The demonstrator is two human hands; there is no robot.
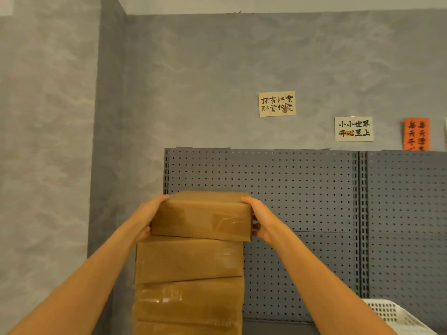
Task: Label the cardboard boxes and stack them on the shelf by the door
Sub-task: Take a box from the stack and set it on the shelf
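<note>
A brown taped cardboard box [203, 216] sits on top of a stack of similar boxes [188, 281], shifted a little to the right of the one below. My left hand [150, 213] grips its left end and my right hand [260, 217] grips its right end. The stack stands against a grey pegboard shelf back [302, 189]. No label shows on the faces I can see.
A grey textured wall corner [108, 141] rises just left of the stack. A white perforated plastic basket [396, 315] sits at the lower right on the shelf. Three paper notes with Chinese writing [277, 103] hang on the wall above the pegboard.
</note>
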